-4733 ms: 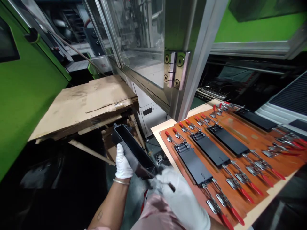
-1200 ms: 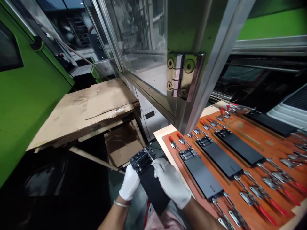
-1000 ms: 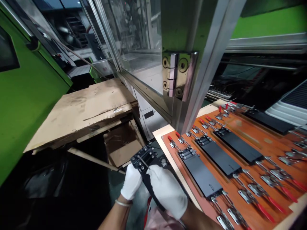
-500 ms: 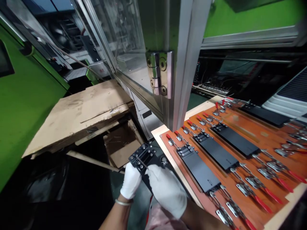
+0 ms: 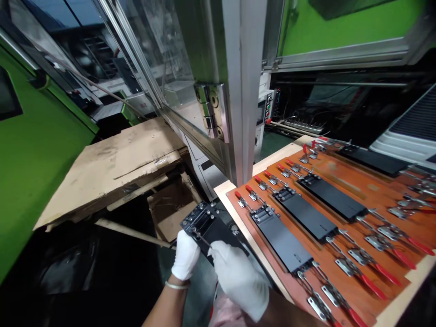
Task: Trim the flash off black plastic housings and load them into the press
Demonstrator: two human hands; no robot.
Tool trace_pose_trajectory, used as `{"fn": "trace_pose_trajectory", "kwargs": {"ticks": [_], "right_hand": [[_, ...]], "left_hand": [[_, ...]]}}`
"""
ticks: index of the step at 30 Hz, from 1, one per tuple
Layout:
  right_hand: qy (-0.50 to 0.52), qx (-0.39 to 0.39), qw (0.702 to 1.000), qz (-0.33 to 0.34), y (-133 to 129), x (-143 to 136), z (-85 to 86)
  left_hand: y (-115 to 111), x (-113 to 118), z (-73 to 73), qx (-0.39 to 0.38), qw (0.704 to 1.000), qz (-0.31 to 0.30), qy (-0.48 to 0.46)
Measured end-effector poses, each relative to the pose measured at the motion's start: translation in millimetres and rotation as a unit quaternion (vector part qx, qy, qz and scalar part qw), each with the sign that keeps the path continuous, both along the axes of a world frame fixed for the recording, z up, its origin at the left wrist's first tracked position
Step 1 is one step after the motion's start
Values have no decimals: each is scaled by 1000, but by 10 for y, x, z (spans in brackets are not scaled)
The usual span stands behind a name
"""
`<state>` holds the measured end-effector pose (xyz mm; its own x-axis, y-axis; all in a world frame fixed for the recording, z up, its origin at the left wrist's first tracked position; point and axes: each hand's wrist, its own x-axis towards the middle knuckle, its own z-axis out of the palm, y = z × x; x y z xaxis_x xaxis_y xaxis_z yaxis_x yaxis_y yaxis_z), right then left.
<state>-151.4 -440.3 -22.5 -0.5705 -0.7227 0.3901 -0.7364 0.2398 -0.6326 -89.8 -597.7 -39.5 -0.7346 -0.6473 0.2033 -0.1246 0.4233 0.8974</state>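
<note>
My left hand (image 5: 185,256), in a white glove, grips the left edge of a black plate (image 5: 221,234) with screws and a bracket at its upper end. In my gloved right hand (image 5: 235,274) is a thin metal tool (image 5: 202,239), its tip at the screws of the bracket. The fingers of my right hand are closed round the tool over the plate. Part of the plate is hidden behind my right hand.
On the right, an orange board (image 5: 272,265) holds several black plates (image 5: 286,240) between red-handled clamps (image 5: 371,284). A metal-framed glass door (image 5: 243,113) stands ahead. Cardboard (image 5: 126,154) lies at left, with an open box (image 5: 173,211) below.
The view has shifted slightly, and the door frame appears further left. My right hand has moved slightly down and back along the plate, showing more of the tool.
</note>
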Motion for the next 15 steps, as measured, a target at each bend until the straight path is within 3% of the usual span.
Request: {"fn": "trace_pose_trajectory", "kwargs": {"ticks": [9, 15], "right_hand": [[109, 15, 991, -82, -2, 84, -40], [13, -24, 998, -56, -14, 115, 0]], "left_hand": [[40, -64, 7, -27, 999, 21, 1], [66, -161, -1, -42, 997, 68, 19]]}}
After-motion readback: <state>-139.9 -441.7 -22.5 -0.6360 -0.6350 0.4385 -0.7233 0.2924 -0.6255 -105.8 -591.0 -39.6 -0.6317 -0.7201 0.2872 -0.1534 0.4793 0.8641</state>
